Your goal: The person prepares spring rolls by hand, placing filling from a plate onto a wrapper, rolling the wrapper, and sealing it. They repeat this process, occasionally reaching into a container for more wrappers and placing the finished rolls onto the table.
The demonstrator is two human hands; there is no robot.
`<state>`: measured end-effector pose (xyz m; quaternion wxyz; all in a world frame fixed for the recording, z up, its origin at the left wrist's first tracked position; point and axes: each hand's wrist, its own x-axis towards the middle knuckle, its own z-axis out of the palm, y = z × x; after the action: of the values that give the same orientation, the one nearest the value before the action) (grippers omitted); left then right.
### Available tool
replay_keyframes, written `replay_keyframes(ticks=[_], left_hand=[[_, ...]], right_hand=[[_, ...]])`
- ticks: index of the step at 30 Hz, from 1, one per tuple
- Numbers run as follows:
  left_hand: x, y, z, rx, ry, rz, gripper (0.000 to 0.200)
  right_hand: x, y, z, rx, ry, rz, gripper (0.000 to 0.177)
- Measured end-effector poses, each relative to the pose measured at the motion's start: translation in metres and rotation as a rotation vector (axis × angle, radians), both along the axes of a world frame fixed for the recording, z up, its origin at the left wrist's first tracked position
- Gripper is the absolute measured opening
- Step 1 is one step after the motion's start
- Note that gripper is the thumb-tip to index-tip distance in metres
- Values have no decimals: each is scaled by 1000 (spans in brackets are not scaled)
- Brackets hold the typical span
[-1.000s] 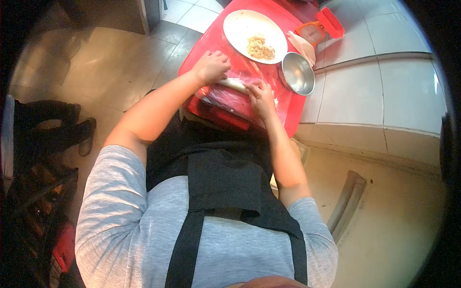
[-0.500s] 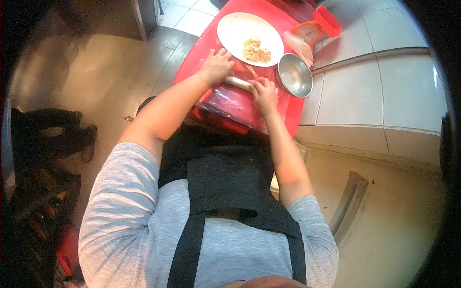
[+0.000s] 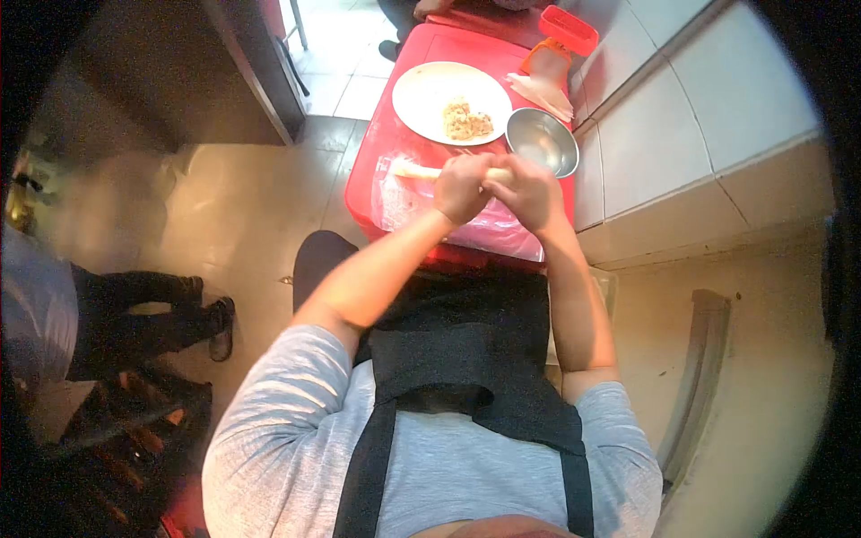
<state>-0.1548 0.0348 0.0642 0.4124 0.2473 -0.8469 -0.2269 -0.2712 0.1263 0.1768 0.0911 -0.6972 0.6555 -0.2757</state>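
Observation:
A long, pale spring roll [image 3: 414, 170] lies across the plastic-covered front of the red table, its left end sticking out past my left hand. My left hand [image 3: 462, 190] is closed around its middle. Close beside it, my right hand [image 3: 531, 193] has its fingers wrapped on the right end, where a bit of pale surface shows. Just beyond my hands is a white oval plate [image 3: 417, 99] bearing a mound of chopped filling [image 3: 466, 121]. A steel bowl [image 3: 543, 143] stands behind my right hand.
Clear plastic [image 3: 395, 202] covers the near part of the red table [image 3: 381, 143]. Pale thin wrappers [image 3: 541, 94] lie by an orange scale [image 3: 549, 59] with a red tray. Tiled wall [image 3: 655, 134] borders the right side. Another person's legs [image 3: 134, 314] appear at left.
My left hand has moved right along the roll, close to my right hand, baring the roll's left end. The camera view has shifted slightly.

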Motion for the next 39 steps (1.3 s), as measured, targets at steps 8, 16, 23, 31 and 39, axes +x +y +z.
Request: replay_keyframes(ticks=[8,16,23,31,39], left_hand=[[67,40,145,1029,536,-530,18],[76,42,146,1009,476,-477,20],[63,72,162,822,656,-211,14],[86,78,150,689,271,-537,13],[82,95,137,732,135,-314,28]], right_hand=[[13,10,-6,343,-757,491,54],[76,26,-54,465,-1219,402,33],[66,24,-29,-324,-563,133,68],[45,54,140,-236,9,683,37],[57,48,155,79,225,691,9]])
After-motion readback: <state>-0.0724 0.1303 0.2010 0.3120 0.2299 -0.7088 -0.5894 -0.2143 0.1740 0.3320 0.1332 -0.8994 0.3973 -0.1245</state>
